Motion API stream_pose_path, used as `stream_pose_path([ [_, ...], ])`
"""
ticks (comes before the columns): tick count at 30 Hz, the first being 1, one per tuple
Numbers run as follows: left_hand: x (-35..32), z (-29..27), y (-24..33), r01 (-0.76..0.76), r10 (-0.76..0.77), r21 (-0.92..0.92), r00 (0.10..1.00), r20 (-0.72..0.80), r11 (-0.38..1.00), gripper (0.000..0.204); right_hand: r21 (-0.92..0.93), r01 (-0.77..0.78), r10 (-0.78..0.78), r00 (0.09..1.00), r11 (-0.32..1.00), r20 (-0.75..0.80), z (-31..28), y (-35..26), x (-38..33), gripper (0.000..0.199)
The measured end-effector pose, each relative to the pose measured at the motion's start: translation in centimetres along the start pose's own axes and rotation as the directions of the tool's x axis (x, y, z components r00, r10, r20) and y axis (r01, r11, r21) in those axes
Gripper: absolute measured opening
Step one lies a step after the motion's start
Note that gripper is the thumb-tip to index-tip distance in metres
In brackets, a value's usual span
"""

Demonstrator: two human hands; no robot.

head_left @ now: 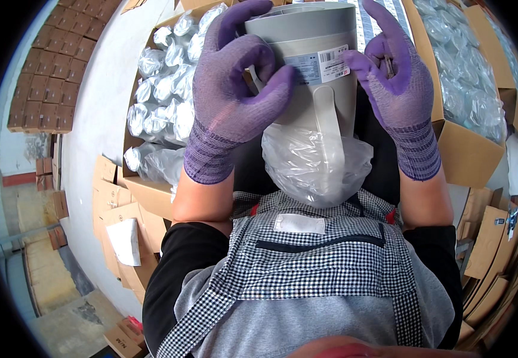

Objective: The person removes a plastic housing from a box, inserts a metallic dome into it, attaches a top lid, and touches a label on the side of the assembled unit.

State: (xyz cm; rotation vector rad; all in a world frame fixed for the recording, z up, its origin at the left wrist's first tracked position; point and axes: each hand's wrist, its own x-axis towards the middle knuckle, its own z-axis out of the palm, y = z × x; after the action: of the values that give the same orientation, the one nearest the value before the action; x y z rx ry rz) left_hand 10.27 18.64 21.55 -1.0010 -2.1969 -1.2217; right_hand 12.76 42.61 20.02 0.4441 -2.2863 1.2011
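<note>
In front of my chest stands a grey plastic jug [301,113] with a long strap-like handle [329,122] facing me. A clear plastic bag [313,173] is bunched round its lower part. A blue and white label [317,64] with a barcode sits below the rim band. My left hand [241,89], in a purple glove, grips the jug's left side, thumb at the label's left edge and a finger up by the rim. At the right edge of the label is the thumb of my gloved right hand [399,77]; its index finger stretches upward, apart from the thumb.
An open carton [132,143] of clear-bagged items [166,89] stands at the left, another carton [465,152] of bagged items [465,71] at the right. Flattened cardboard [133,238] lies near my left elbow, more cardboard [489,244] at the right. Brown boxes [53,65] are stacked far left.
</note>
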Motion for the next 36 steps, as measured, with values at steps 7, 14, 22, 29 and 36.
stream_pose_path([
  [7, -1.4, 1.5, -0.7, -0.038, -0.028, -0.369, 0.985, -0.173, 0.929, 0.04, 0.962, -0.131, -0.156, 0.973, 0.24, 0.172, -0.4, 1.7, -1.6, 0.054],
  [14, -1.7, 2.2, -1.8, -0.163, 0.164, 0.024, 0.958, -0.236, 0.986, 0.05, 0.917, -0.397, 0.539, 0.764, -0.042, 0.355, 3.0, 4.4, 1.0, 0.042],
  [22, -1.4, 2.7, -4.9, -0.184, 0.112, -0.171, 0.926, -0.361, 0.968, 0.026, 0.383, -0.712, 0.714, 0.68, 0.589, 0.167, 3.8, 19.4, 5.7, 0.085],
  [29, -7.7, 0.7, -7.1, 0.222, -0.331, -0.559, 0.938, -0.1, 0.799, 0.069, 0.637, -0.559, 0.118, 0.793, 0.53, 0.598, 4.6, 11.7, -3.2, 0.113],
  [36, -9.6, 3.1, 0.8, 0.457, -0.612, -0.705, 0.79, 0.042, 0.542, 0.099, 0.476, -0.509, 0.266, 0.832, 0.718, 0.487, 4.0, 3.6, -6.5, 0.098],
])
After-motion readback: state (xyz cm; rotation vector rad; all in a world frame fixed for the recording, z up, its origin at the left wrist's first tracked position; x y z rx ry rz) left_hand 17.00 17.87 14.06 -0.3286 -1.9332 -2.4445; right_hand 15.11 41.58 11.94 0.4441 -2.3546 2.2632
